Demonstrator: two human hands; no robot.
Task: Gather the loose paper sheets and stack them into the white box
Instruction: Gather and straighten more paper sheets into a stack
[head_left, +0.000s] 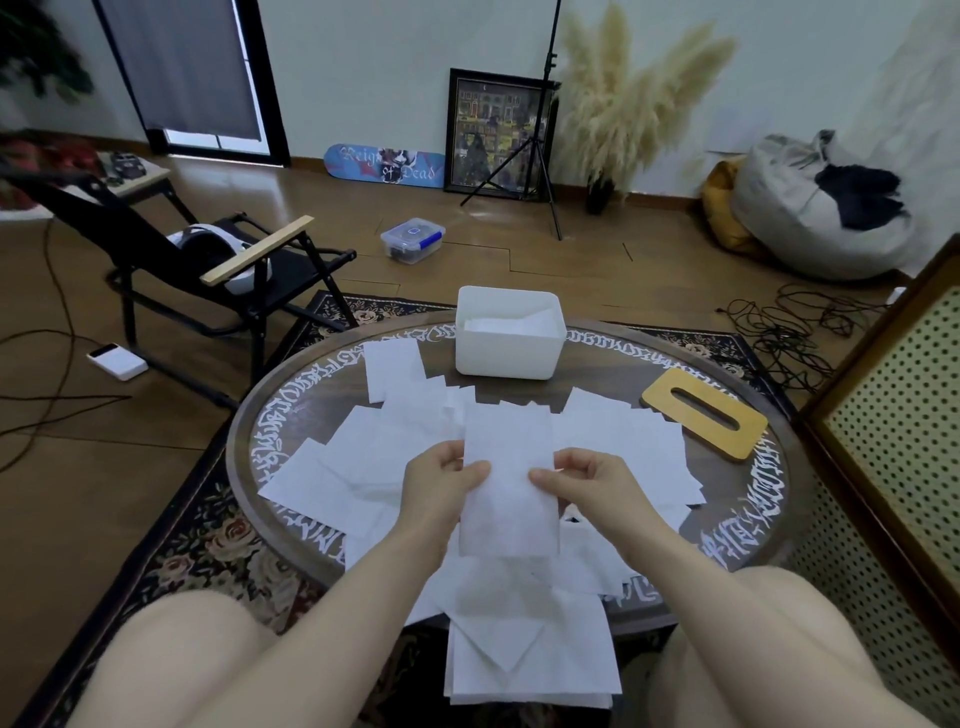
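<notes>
We held one paper sheet (506, 488) by its sides, left hand (441, 483) and right hand (587, 486) pinching it above the tabletop (727, 499), probably to square it for the white box (506, 348) beyond the loose sheets (363, 457).

The room I saw was evenly and softly lit, somewhat dim, with a cool cast. Shadows were faint. A pale sheen lay on the wooden floor (332, 202) near the far wall. My wide lens bent the edges strongly. The corners were smeared, and the plant (36, 47) at upper left was blurred.
</notes>
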